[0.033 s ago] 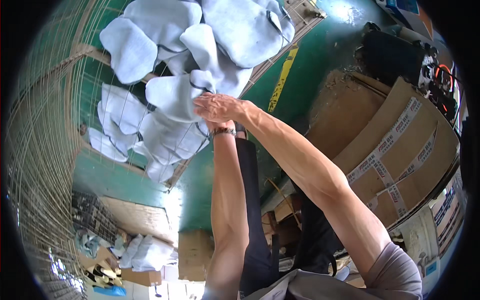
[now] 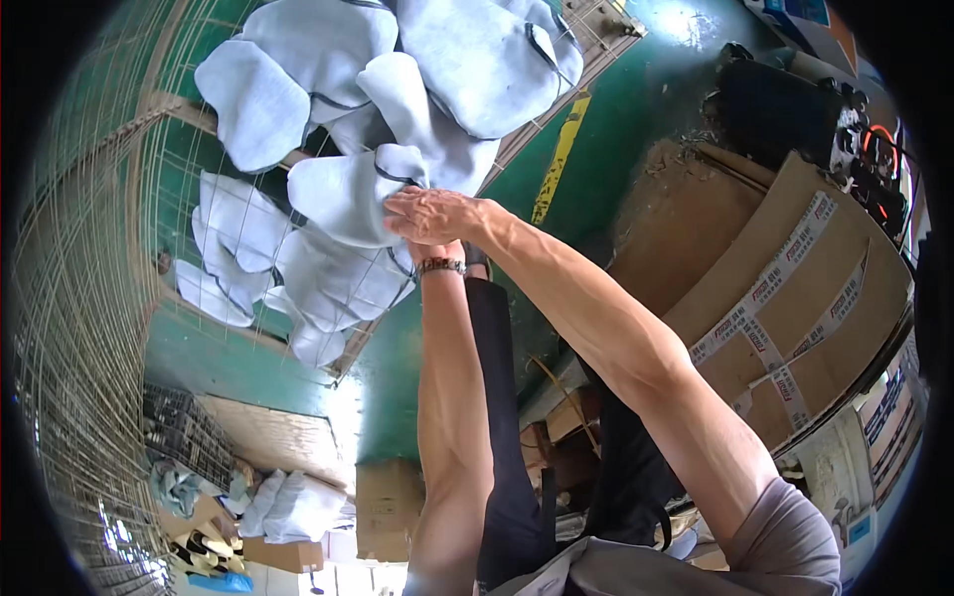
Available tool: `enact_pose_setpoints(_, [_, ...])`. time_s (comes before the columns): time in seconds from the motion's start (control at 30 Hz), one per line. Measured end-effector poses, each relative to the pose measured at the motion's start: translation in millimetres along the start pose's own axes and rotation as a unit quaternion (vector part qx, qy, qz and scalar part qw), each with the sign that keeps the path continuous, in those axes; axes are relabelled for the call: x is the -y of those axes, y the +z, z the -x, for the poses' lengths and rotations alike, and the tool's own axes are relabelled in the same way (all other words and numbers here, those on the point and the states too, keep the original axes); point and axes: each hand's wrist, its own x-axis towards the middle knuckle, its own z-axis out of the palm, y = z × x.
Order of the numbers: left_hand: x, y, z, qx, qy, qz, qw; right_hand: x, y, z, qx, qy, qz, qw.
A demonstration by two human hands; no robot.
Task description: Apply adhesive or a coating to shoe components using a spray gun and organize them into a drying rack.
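Several pale grey-blue padded fabric pieces [image 2: 467, 70] are heaped against a wire mesh cage [image 2: 89, 298]. My right hand [image 2: 437, 214] reaches forward and pinches the edge of one folded piece [image 2: 343, 194] in the middle of the heap. Just under it is my left hand [image 2: 435, 247], with a beaded band on the wrist. The right hand covers most of it, so its fingers and grip are hidden. More of the same pieces [image 2: 328, 283] hang lower behind the mesh.
Large taped cardboard boxes [image 2: 795, 288] are stacked on the right, with a dark machine [image 2: 775, 109] beyond them. A yellow stripe [image 2: 558, 159] crosses the green floor [image 2: 616, 109]. Lower left lie a black crate [image 2: 184, 427], more grey fabric [image 2: 288, 507] and a small carton [image 2: 383, 507].
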Motion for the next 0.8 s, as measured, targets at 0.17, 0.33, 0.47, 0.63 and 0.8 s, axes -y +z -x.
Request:
enact_pose_setpoints(0.17, [-30.5,20.7,45.3,-0.143,-0.155,-0.389,0.897,-33.7,15.6,-17.5,0.079,0.097,0.100,0.987])
enact_pose_setpoints(0.33, [-51.0,40.2,103.1,-0.138,-0.109,-0.655,0.735,-41.9,19.1,-13.2,0.045,0.040,0.039,0.997])
enact_pose_setpoints(0.47, [-89.1,30.7,153.0,-0.173,-0.090,-0.625,0.756,-36.6,17.1,-2.8,-0.046,0.014,0.136,0.990])
enact_pose_setpoints(0.63, [-114.4,4.4,217.4,-0.171,-0.098,-0.599,0.777,-0.8,16.3,61.4,-0.087,-0.039,0.027,0.995])
enact_pose_setpoints(0.8, [-111.3,53.2,259.4,-0.116,-0.086,-0.787,0.600,44.1,18.0,209.3,-0.011,0.175,0.040,0.984])
